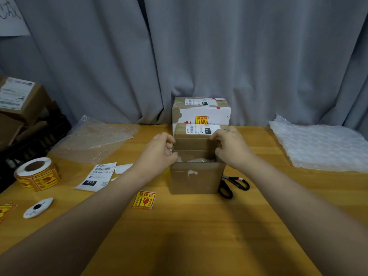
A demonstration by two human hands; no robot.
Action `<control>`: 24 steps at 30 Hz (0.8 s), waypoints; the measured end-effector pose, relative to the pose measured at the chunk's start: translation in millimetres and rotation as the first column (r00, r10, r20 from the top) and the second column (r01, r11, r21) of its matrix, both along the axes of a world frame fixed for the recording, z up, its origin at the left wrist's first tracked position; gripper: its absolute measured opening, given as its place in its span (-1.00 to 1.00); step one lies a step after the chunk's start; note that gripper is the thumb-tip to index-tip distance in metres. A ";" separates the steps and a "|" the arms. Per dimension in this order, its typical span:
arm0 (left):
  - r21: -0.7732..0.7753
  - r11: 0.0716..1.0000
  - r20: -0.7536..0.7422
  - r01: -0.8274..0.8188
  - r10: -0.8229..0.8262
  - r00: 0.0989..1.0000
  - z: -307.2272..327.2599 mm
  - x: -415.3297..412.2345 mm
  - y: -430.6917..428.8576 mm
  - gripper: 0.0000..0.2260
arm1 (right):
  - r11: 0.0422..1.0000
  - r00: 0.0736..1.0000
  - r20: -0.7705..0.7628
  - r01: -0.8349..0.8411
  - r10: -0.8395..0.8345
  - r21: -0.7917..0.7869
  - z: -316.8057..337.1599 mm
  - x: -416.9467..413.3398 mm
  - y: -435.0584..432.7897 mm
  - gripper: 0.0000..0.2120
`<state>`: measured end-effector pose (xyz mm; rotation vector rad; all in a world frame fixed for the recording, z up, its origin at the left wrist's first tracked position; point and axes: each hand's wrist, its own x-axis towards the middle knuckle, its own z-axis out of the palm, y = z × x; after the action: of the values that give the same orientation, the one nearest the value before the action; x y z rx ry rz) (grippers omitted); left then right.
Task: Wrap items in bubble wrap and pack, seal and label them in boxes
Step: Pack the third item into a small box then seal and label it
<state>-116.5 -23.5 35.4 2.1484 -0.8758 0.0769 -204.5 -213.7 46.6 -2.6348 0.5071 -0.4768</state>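
Note:
A small brown cardboard box (196, 179) stands open in the middle of the wooden table (199, 226), with a bubble-wrapped item (196, 160) showing inside. My left hand (159, 154) grips the box's left flap, fingers curled at its top edge. My right hand (231, 147) grips the right flap the same way. Behind the box sit a taped brown box with a shipping label (199, 134) and a taller white box (201, 111) bearing a yellow fragile sticker.
Black scissors (232, 185) lie right of the box. A loose fragile sticker (144, 199), a shipping label (95, 177), a sticker roll (36, 174) and a white tape dispenser (38, 207) lie to the left. Bubble wrap sheets lie at back left (95, 138) and right (322, 144).

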 end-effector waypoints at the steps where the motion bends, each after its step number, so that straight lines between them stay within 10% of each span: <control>1: 0.005 1.000 -0.017 0.015 -0.015 1.000 -0.6 1.2 0.4 -0.74 | 0.999 1.000 0.013 0.002 -0.003 0.039 -1.9 -0.5 0.0 -0.61; 12: 0.142 0.964 -0.084 0.224 -0.214 0.973 1.3 -5.4 -2.7 -0.72 | 0.994 0.977 -0.181 -0.109 0.109 0.008 0.2 11.3 11.5 -0.40; 16: 0.270 0.894 -0.204 0.357 -0.309 0.929 14.5 2.1 2.1 -0.50 | 0.945 0.957 -0.169 -0.184 0.235 0.271 1.0 4.5 10.5 -0.40; 20: 0.378 0.890 -0.089 0.255 -0.239 0.967 12.7 10.8 2.7 -0.67 | 0.916 0.933 -0.168 -0.256 0.317 0.309 -1.3 -8.2 7.0 -0.13; 24: 0.427 0.900 0.078 0.093 -0.139 0.987 7.7 11.3 -3.4 -0.76 | 0.955 0.962 -0.068 -0.250 0.263 0.163 -10.2 -7.5 5.5 -0.32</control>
<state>-105.3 -27.0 43.1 2.5037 -1.1674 -0.0669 -211.9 -208.1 36.5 -2.5326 0.2114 -0.2293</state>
